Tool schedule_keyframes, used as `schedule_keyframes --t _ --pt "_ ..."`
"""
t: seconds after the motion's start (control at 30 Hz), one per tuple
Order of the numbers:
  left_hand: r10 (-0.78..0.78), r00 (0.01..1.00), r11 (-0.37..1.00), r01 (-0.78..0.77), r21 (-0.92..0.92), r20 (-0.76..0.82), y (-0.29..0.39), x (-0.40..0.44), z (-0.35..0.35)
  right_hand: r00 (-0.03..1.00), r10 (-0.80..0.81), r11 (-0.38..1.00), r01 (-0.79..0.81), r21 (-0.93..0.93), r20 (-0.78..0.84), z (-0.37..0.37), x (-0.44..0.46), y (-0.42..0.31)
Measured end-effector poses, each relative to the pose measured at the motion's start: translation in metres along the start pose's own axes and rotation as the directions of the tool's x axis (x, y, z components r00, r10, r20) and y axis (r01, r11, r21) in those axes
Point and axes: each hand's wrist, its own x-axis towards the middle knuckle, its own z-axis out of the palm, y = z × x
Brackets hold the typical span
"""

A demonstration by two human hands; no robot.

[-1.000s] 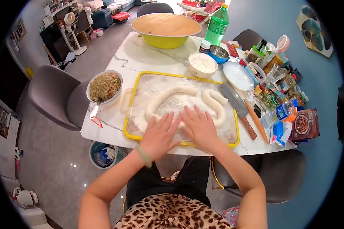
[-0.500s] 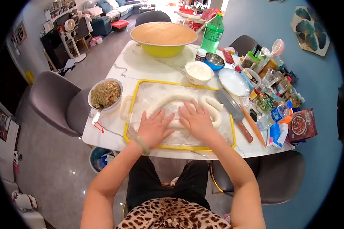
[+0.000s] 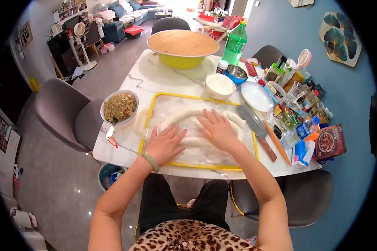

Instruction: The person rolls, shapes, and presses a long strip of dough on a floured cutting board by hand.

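"Although the left grip [image 3: 165, 145] and the right grip [image 3: 218, 130] lie palm down, does either have hold of anything?"

"No. The 2 are wide open, fingers spread, grasping nothing; they lie over a white dough rope [image 3: 176, 117]."

"Where is that rope?"

"On a floured tray [image 3: 148, 121] with a yellow rim, bent into a loop. Its far stretch curves by the right fingertips; its near stretch runs between the palms."

"What sits around the tray?"

"A knife [image 3: 252, 121] lies at its right edge, wooden handle nearer the person, with a rolling pin [image 3: 277, 143] just beside it. A flour bowl [image 3: 218, 95] stands near the far rim, a filling bowl [image 3: 129, 119] to the left."

"And beyond?"

"A yellow-green basin [image 3: 181, 62], farther back on the white bench [image 3: 163, 77]."
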Motion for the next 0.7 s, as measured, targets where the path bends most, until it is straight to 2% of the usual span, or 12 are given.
schedule_keyframes --t 0.07,0.13,0.2,0.33,0.4,0.43,0.5,0.63,0.67,0.7 --pt "0.008 1.000 1.000 -0.008 -0.001 0.001 -0.001 0.002 -0.003 0.992 0.036 0.987 -0.016 0.160 -0.118 -0.009 0.026 0.015" --pt "0.009 1.000 1.000 -0.009 -0.002 0.028 -0.001 -0.003 -0.003 0.989 -0.007 0.976 0.039 0.212 -0.151 -0.001 0.050 0.028" --pt "0.047 0.998 0.996 -0.050 -0.077 -0.044 -0.004 -0.003 -0.001 1.000 0.024 0.970 -0.024 0.244 0.002 0.003 0.069 0.028" --pt "0.083 0.990 0.996 -0.084 -0.005 -0.111 -0.014 0.006 0.006 0.995 -0.092 0.974 0.081 0.210 0.044 0.002 0.085 0.031" --pt "0.113 0.989 0.993 -0.108 0.057 -0.094 -0.020 0.010 0.002 0.989 -0.064 0.998 0.066 -0.009 0.133 0.003 0.094 0.038" --pt "0.112 0.990 0.993 -0.107 0.054 -0.089 -0.024 0.011 -0.003 0.989 -0.063 0.998 0.064 -0.006 0.137 0.004 0.094 0.043" --pt "0.078 0.994 0.994 -0.071 0.086 -0.072 -0.030 0.013 -0.017 0.996 -0.061 0.997 0.057 -0.060 -0.066 0.004 0.087 0.054" --pt "0.030 0.988 0.999 -0.023 0.043 -0.150 -0.029 0.009 -0.025 0.999 0.003 1.000 -0.002 0.014 -0.032 -0.009 0.065 0.045" --pt "0.037 0.989 0.999 -0.032 0.040 -0.143 -0.021 0.008 -0.019 0.982 -0.062 0.996 0.071 0.045 -0.180 -0.020 0.053 0.040" --pt "0.053 0.965 0.998 -0.062 -0.026 -0.255 -0.009 0.008 -0.011 0.937 -0.124 0.987 0.151 0.060 -0.328 -0.030 0.043 0.035"
